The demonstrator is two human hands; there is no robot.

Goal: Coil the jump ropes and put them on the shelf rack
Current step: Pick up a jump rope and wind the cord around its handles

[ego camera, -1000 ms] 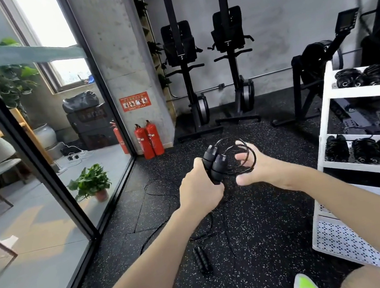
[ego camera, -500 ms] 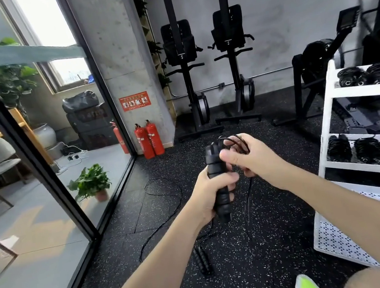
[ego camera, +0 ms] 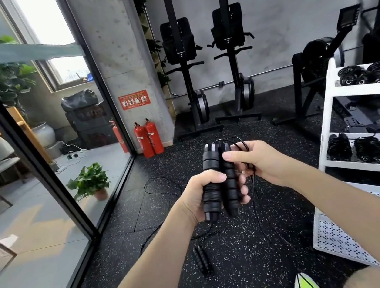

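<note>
- Left hand (ego camera: 202, 194) is wrapped around two black jump-rope handles (ego camera: 218, 179), thumb across the front and fingertips showing on their right side; the pair stands roughly upright, side by side.
- Right hand (ego camera: 257, 161) has its thumb pressed on the upper part of the right handle, while its curled fingers pinch several loops of thin black cord (ego camera: 241, 145) just beside the handles.
- Cord arcs over the handle tops, and loose strands hang below both hands to the speckled black floor (ego camera: 249, 257).
- Second jump rope (ego camera: 202, 259) lies on that floor beneath the hands, handles together, its cord trailing away toward the glass wall (ego camera: 51, 187).
- White shelf rack (ego camera: 328, 124) stands to the right, well apart from the hands; dark coiled bundles (ego camera: 368, 149) sit in rows on its upper and middle shelves.
- Two bright-green shoes (ego camera: 306, 286) show at the bottom edge.
- Red fire extinguishers (ego camera: 148, 138) stand by the concrete pillar, with two upright exercise machines (ego camera: 207, 68) against the back wall.
</note>
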